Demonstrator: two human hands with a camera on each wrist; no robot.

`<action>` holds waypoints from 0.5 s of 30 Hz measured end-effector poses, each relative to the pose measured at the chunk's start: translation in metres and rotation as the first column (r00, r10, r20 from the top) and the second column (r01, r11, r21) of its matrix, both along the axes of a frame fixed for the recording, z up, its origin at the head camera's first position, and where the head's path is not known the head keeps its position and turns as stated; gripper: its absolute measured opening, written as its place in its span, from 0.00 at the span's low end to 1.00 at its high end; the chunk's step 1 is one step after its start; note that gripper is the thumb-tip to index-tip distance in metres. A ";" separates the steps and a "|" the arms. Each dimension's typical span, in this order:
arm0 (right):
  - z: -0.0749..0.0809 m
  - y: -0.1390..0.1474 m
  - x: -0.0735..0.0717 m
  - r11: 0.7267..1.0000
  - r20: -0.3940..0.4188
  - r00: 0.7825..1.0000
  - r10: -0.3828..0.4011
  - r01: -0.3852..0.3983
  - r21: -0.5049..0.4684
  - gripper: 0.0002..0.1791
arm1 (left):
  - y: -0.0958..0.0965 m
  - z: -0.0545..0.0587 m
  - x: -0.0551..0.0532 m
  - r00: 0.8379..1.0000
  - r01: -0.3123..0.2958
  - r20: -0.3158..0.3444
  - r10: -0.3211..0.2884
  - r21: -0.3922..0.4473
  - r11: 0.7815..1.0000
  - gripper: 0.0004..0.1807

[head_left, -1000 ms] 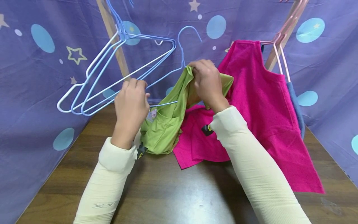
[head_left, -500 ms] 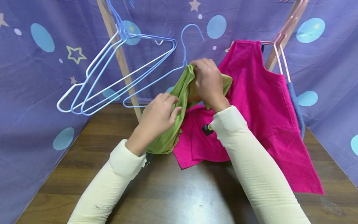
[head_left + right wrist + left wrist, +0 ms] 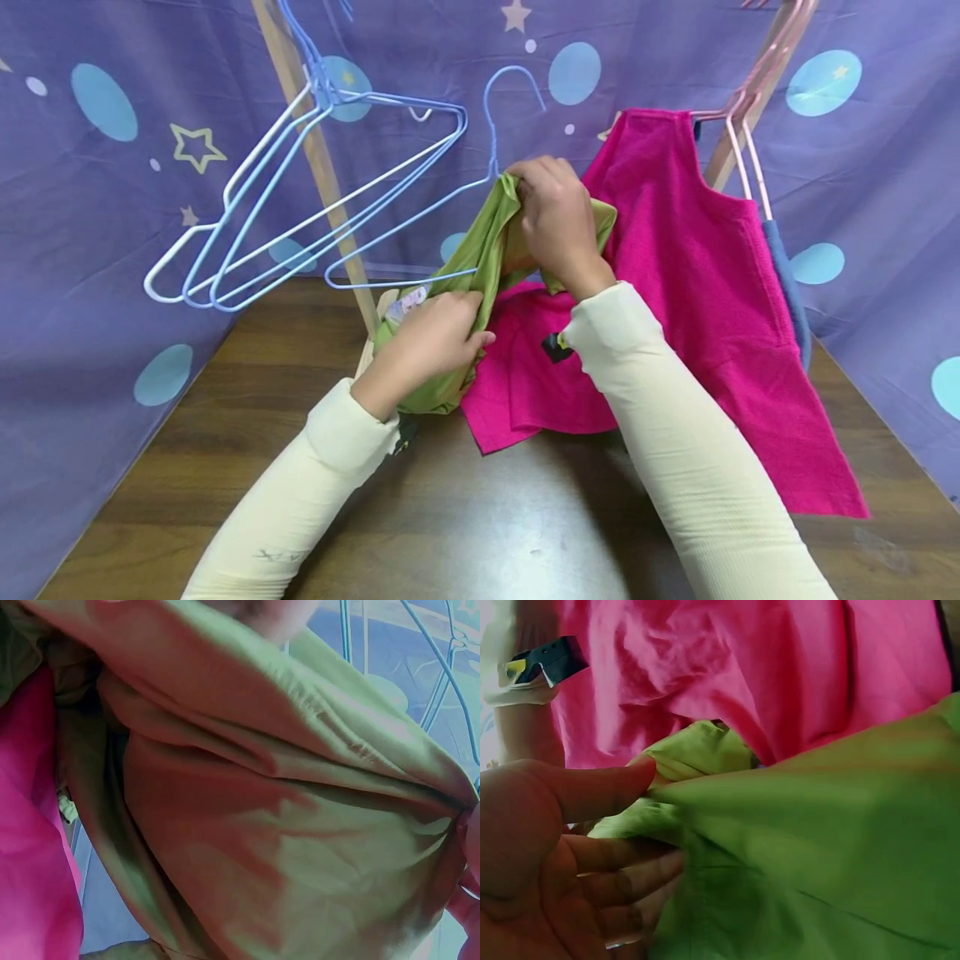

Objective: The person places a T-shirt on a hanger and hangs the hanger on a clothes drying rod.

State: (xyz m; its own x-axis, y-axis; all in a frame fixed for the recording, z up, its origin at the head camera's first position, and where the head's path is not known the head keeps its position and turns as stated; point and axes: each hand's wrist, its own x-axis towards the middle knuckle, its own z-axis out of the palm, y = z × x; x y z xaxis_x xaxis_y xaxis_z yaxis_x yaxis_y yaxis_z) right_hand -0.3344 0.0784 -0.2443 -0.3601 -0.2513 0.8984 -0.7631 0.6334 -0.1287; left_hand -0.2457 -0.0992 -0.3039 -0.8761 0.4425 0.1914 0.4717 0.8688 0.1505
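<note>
A green garment hangs bunched from my right hand, which grips its upper edge beside the neck of a blue wire hanger. One hanger arm sticks out to the left of the cloth; the other is hidden behind the fabric and hand. Lower down, my left hand pinches the garment's edge between thumb and fingers. In the left wrist view the cloth stretches away from that pinch, and in the right wrist view its folds are pulled toward the left fingers. A pale printed tag shows near the left hand.
Several blue and white hangers hang on a wooden post at left. A bright pink sleeveless garment hangs from pink hangers at right, with a blue garment behind. More pink cloth lies on the wooden table.
My left hand has let go of the hanger's lower left part, moved right and down, and taken hold of the green garment's edge. The right hand has stayed almost in place.
</note>
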 end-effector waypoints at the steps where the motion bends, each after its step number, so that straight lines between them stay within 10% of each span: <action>1: 0.000 0.000 0.000 1.000 -0.001 1.000 0.000 0.000 0.004 0.14 | -0.001 0.000 0.001 1.000 -0.002 0.002 0.002 -0.008 1.000 0.19; 15: -0.003 0.006 0.000 0.998 0.026 0.998 -0.065 0.065 -0.012 0.13 | -0.025 0.017 0.012 0.998 -0.070 0.005 0.070 -0.003 0.998 0.26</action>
State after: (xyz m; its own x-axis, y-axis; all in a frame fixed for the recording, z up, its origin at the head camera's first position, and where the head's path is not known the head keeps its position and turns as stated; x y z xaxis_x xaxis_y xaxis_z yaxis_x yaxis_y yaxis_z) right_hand -0.3344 0.0841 -0.2472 -0.3986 -0.2148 0.8916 -0.7165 0.6798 -0.1565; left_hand -0.2337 -0.1246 -0.2865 -0.9058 0.3809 0.1855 0.4092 0.9000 0.1501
